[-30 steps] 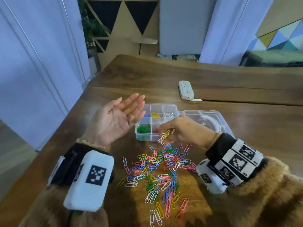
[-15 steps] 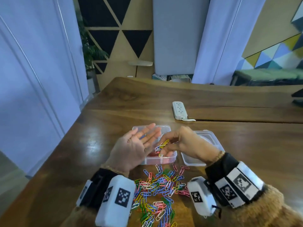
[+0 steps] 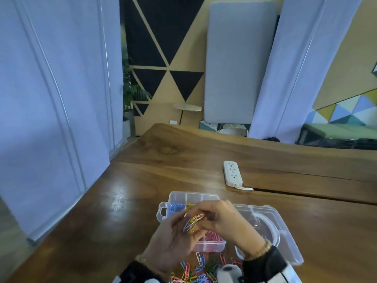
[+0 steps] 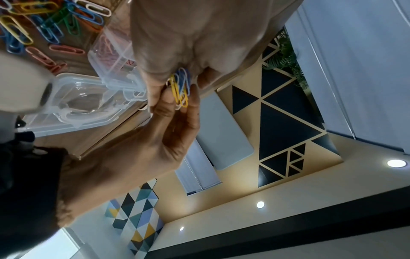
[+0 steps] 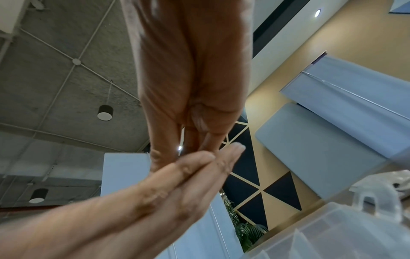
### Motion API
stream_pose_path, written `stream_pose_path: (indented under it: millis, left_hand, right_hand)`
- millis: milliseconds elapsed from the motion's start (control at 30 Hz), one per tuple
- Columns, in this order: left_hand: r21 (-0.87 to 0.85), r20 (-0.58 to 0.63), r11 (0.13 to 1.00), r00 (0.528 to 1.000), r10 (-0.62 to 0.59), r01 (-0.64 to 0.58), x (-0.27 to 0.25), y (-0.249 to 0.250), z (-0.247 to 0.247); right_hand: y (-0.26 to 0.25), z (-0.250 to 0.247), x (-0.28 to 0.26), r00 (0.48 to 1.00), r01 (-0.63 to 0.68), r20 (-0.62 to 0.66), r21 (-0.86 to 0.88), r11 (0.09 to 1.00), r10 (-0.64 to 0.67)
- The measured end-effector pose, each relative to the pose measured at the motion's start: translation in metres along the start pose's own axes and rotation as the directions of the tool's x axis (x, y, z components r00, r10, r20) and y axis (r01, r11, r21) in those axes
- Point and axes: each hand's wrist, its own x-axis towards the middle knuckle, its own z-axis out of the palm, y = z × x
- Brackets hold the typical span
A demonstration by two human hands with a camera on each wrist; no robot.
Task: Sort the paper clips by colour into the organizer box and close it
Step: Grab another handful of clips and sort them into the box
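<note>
My right hand (image 3: 206,216) pinches a small bunch of yellow, blue and white paper clips (image 3: 193,221) above the clear organizer box (image 3: 183,194). My left hand (image 3: 179,227) is held against it with straight fingers (image 5: 184,171), and the bunch touches them. In the left wrist view the same bunch of clips (image 4: 180,89) sits between the two hands. The box holds blue clips (image 3: 175,207) at its far left, yellow ones (image 3: 189,205) beside them and pink ones (image 3: 212,237) at the near side. A pile of mixed loose clips (image 3: 195,270) lies in front of the box.
The box's clear lid (image 3: 281,233) lies open to the right on the wooden table (image 3: 132,201). A white power strip (image 3: 232,173) lies farther back near a seam in the tabletop. White panels stand along the table's left side.
The right hand lifted the bunch of clips from the pile and brought it to the left hand, which moved in over the box. The head view has tilted upward.
</note>
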Motion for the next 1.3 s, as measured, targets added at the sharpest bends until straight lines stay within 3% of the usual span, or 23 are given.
stream_pose_path:
  millis: [200,400,667,933,1300]
  left_hand:
    - [-0.029,0.006,0.999,1.000,-0.031,0.031,-0.006,0.004,-0.002]
    - [-0.050,0.055,0.997,0.996,-0.064,0.067,-0.009,0.001,0.001]
    - [-0.069,0.038,0.994,0.996,-0.080,0.082,-0.009,0.003,0.000]
    - [-0.125,0.018,0.992,0.999,-0.032,0.034,-0.010,0.007,-0.001]
    - [-0.069,0.000,0.997,1.000,-0.018,0.018,-0.010,0.009,-0.002]
  right_hand:
    - [0.008,0.006,-0.008,0.996,0.039,-0.090,0.223,0.974,-0.019]
    - [0.017,0.012,-0.009,0.977,0.044,-0.212,0.314,0.948,0.025]
    - [0.013,0.017,-0.011,0.964,0.073,-0.252,0.570,0.818,0.090]
    - [0.014,0.017,-0.012,0.945,0.153,-0.325,0.557,0.816,0.044]
    - [0.016,0.015,-0.012,0.924,0.199,-0.382,0.495,0.846,0.006]
